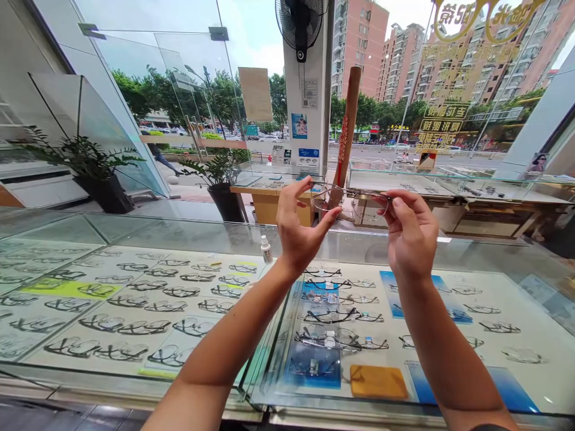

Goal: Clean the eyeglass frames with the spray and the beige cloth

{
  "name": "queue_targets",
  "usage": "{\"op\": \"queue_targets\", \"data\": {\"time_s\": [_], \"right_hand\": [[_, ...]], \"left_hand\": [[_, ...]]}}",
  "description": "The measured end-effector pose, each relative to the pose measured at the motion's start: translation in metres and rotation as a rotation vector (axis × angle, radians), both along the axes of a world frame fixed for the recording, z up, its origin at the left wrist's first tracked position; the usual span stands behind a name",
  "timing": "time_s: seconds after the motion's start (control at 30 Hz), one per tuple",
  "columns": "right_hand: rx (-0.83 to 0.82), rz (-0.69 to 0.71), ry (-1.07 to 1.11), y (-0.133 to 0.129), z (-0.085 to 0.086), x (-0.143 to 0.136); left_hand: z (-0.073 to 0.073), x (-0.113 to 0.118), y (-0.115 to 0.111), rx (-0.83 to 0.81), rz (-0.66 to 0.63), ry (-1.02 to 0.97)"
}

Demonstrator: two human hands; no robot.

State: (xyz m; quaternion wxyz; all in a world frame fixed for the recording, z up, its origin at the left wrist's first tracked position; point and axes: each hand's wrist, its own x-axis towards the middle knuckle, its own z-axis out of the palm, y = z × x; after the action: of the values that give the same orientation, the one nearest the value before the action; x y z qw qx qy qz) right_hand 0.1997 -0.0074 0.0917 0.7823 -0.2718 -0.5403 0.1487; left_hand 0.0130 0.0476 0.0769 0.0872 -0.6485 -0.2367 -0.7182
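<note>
A pair of thin-rimmed glasses (354, 202) is held up at chest height above the glass display counter (179, 230), lenses facing outward. My right hand (412, 230) pinches its right end between thumb and fingers. My left hand (299, 224) is at the glasses' left side, thumb and index finger spread apart around the left lens, the index fingertip close to the upper left rim; whether it touches the rim is too small to tell. A small white bottle (266, 249) stands on the counter behind my left forearm.
Rows of glasses (144, 326) lie inside the counter, with an orange-brown pad (378, 382) at its front. Beyond are potted plants (227, 191), a wooden post (348, 126), a wall fan (300, 24) and further display cases (471, 190).
</note>
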Motion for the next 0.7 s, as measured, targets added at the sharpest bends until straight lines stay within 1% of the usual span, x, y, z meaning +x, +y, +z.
{"op": "queue_targets", "data": {"time_s": [0.23, 0.33, 0.4, 0.47, 0.6, 0.7], "right_hand": [[-0.039, 0.031, -0.021, 0.005, -0.001, 0.002], [-0.065, 0.067, 0.012, 0.01, -0.003, 0.005], [-0.074, 0.045, -0.003, 0.011, -0.003, 0.009], [-0.055, -0.034, -0.087, 0.009, -0.001, 0.013], [0.019, -0.235, -0.427, -0.001, 0.006, 0.02], [0.02, -0.26, -0.586, -0.006, 0.01, 0.021]], "left_hand": [[0.0, -0.001, 0.002, -0.008, 0.021, 0.026], [0.002, -0.004, 0.002, 0.011, 0.015, 0.037], [0.005, -0.006, 0.001, 0.027, 0.021, 0.057], [0.009, -0.008, -0.002, 0.042, 0.04, 0.097], [0.016, -0.011, -0.009, 0.038, 0.063, 0.243], [0.017, -0.011, -0.012, 0.025, 0.065, 0.31]]}}
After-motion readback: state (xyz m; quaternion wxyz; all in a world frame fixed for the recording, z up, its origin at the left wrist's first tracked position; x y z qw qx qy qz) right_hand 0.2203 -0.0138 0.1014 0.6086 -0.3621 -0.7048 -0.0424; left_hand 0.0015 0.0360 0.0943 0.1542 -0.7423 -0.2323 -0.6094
